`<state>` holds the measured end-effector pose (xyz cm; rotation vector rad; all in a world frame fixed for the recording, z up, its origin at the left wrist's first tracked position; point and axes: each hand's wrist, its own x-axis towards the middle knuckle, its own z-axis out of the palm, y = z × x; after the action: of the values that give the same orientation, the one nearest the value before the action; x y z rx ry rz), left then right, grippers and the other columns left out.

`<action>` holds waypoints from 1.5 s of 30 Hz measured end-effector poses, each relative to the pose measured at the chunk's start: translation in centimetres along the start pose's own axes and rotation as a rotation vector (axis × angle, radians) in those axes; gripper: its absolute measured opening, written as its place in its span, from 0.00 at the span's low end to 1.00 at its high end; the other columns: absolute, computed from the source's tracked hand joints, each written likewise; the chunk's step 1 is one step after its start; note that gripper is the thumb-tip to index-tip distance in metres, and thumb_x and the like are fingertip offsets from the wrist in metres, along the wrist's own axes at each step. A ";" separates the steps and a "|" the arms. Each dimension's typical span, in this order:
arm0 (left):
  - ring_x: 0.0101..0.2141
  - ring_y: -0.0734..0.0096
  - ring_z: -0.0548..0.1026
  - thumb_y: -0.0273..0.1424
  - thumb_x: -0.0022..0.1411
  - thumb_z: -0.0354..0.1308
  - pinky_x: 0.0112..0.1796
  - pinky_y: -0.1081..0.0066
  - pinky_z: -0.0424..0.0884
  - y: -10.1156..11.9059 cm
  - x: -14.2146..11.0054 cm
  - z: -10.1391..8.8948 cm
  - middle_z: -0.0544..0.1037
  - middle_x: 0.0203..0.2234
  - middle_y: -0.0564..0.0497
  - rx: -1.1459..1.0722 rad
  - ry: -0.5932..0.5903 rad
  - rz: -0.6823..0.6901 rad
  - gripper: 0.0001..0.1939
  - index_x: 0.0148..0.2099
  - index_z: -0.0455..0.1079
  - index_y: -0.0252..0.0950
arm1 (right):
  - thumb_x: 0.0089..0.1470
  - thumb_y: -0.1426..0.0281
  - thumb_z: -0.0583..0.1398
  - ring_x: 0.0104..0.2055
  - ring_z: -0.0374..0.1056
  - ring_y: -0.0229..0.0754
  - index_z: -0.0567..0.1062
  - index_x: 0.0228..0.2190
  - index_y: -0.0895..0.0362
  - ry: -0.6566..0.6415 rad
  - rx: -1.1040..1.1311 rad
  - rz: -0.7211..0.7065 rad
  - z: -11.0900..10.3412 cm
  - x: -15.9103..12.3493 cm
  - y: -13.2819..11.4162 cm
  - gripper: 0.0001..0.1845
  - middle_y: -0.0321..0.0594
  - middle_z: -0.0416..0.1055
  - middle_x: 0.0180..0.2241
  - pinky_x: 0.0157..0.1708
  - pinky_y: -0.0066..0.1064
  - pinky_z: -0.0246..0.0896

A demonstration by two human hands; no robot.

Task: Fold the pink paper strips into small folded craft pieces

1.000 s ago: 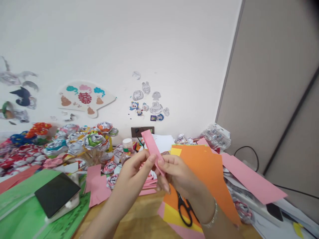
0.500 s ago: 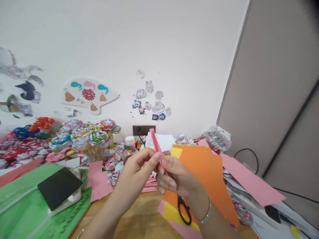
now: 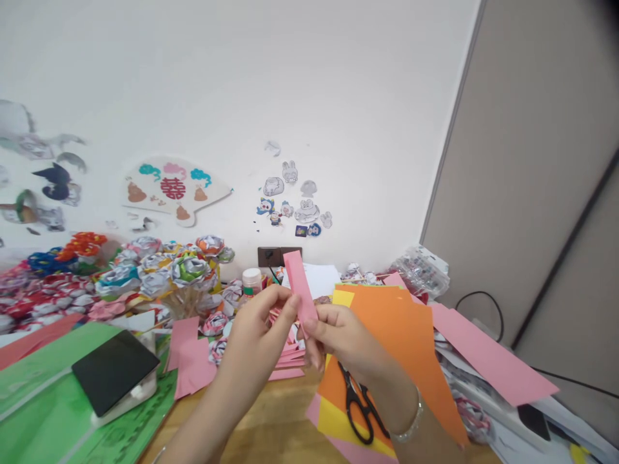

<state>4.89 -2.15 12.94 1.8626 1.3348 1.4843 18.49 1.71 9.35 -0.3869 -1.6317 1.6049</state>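
From here I can see both bare hands raised over the middle of the surface (image 3: 275,422), working a narrow pink strip (image 3: 299,277). The left hand (image 3: 261,322) pinches it between thumb and fingers about midway along, and the right hand (image 3: 345,335) has its grip pressed on the lower end, thumb on top. The strip leans, its upper end free and tipped to the left, in front of some white paper (image 3: 316,280) lying farther back.

Just behind the hands lies a pile of pink strips (image 3: 287,366), partly hidden by the fingers. Near the left forearm are more pink pieces (image 3: 196,367), beside a green folder (image 3: 46,380) with a black pad (image 3: 116,370) over it. Under the right forearm, scissors (image 3: 367,407) with black handles rest on orange paper (image 3: 394,332) and a yellow sheet (image 3: 338,422). Behind the left hand stands a bottle (image 3: 251,278) with a white cap, and to its left a crowd of paper flowers (image 3: 188,267). A painted fan (image 3: 207,190) is on the wall.
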 end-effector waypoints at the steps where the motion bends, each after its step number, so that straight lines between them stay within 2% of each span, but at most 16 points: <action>1: 0.20 0.76 0.63 0.35 0.57 0.50 0.20 0.76 0.59 0.0 0.0 0.0 0.64 0.18 0.58 -0.033 -0.009 -0.004 0.11 0.25 0.61 0.37 | 0.51 0.61 0.56 0.15 0.58 0.29 0.66 0.23 0.61 -0.031 0.065 0.013 -0.1 0.1 0.2 0.16 0.31 0.64 0.13 0.21 0.23 0.57; 8: 0.19 0.77 0.63 0.35 0.54 0.53 0.20 0.78 0.60 0.3 0.1 -0.1 0.66 0.17 0.57 -0.229 -0.061 -0.056 0.10 0.24 0.64 0.36 | 0.53 0.62 0.56 0.12 0.52 0.27 0.68 0.24 0.61 -0.297 0.490 0.032 0.1 0.5 1.3 0.15 0.26 0.58 0.09 0.22 0.24 0.62; 15: 0.19 0.76 0.65 0.33 0.52 0.54 0.19 0.79 0.60 0.5 -0.1 0.0 0.69 0.18 0.55 -0.271 -0.045 -0.067 0.08 0.26 0.68 0.35 | 0.51 0.63 0.58 0.11 0.50 0.27 0.69 0.25 0.61 -0.348 0.546 0.006 0.5 0.5 1.3 0.13 0.26 0.56 0.09 0.21 0.22 0.62; 20: 0.21 0.74 0.65 0.34 0.54 0.52 0.21 0.78 0.61 0.5 -0.1 -0.2 0.67 0.17 0.56 -0.215 -0.043 -0.036 0.10 0.24 0.66 0.36 | 0.52 0.63 0.57 0.11 0.52 0.27 0.69 0.24 0.62 -0.267 0.453 -0.016 0.7 0.5 1.2 0.14 0.27 0.59 0.10 0.21 0.23 0.61; 25: 0.26 0.70 0.68 0.34 0.55 0.51 0.27 0.75 0.63 0.8 -0.5 -0.4 0.70 0.22 0.53 -0.001 0.049 0.070 0.09 0.26 0.65 0.36 | 0.51 0.61 0.57 0.14 0.57 0.29 0.66 0.22 0.62 -0.094 0.227 -0.020 0.6 0.3 1.1 0.16 0.30 0.62 0.11 0.23 0.24 0.59; 28: 0.23 0.71 0.66 0.33 0.56 0.50 0.25 0.76 0.61 0.9 -0.8 -0.4 0.67 0.18 0.55 0.092 0.088 0.119 0.11 0.22 0.63 0.37 | 0.51 0.59 0.56 0.14 0.57 0.29 0.66 0.23 0.62 -0.025 0.097 -0.012 0.9 0.2 0.8 0.17 0.30 0.62 0.11 0.24 0.25 0.58; 30: 0.21 0.73 0.64 0.34 0.56 0.50 0.23 0.76 0.59 0.8 -0.8 -0.3 0.63 0.16 0.57 0.112 0.118 0.104 0.14 0.20 0.60 0.37 | 0.51 0.58 0.56 0.14 0.57 0.29 0.67 0.24 0.62 0.003 0.015 -0.016 1.1 0.2 0.7 0.18 0.30 0.62 0.12 0.22 0.24 0.57; 33: 0.20 0.74 0.62 0.36 0.56 0.50 0.21 0.76 0.58 0.4 -0.6 -0.4 0.61 0.15 0.57 0.020 0.104 0.044 0.16 0.19 0.59 0.37 | 0.49 0.56 0.56 0.14 0.57 0.30 0.66 0.25 0.61 0.024 -0.062 -0.025 1.5 0.1 0.6 0.19 0.30 0.63 0.12 0.20 0.23 0.55; 37: 0.20 0.75 0.64 0.37 0.54 0.52 0.21 0.77 0.61 0.3 -0.5 -0.4 0.65 0.17 0.56 -0.197 0.048 -0.047 0.12 0.24 0.63 0.35 | 0.50 0.56 0.55 0.13 0.56 0.29 0.65 0.23 0.61 0.046 -0.133 -0.025 1.8 0.1 0.5 0.20 0.32 0.63 0.11 0.17 0.21 0.51; 42: 0.17 0.77 0.62 0.36 0.51 0.56 0.17 0.78 0.59 0.8 -0.6 0.0 0.65 0.15 0.58 -0.294 0.137 -0.131 0.11 0.24 0.64 0.35 | 0.50 0.55 0.55 0.13 0.56 0.29 0.65 0.23 0.61 0.041 -0.172 -0.029 2.1 -0.1 0.3 0.20 0.32 0.64 0.12 0.15 0.20 0.50; 45: 0.16 0.78 0.63 0.35 0.50 0.57 0.17 0.77 0.60 1.0 -0.7 0.0 0.68 0.16 0.57 -0.356 0.119 -0.162 0.09 0.25 0.65 0.34 | 0.50 0.54 0.55 0.13 0.56 0.29 0.65 0.22 0.61 0.053 -0.193 -0.029 2.3 -0.1 0.2 0.21 0.32 0.63 0.12 0.15 0.20 0.50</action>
<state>5.36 -3.26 13.37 1.4316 1.1500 1.6421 16.87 0.02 9.44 -0.4988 -1.7493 1.4078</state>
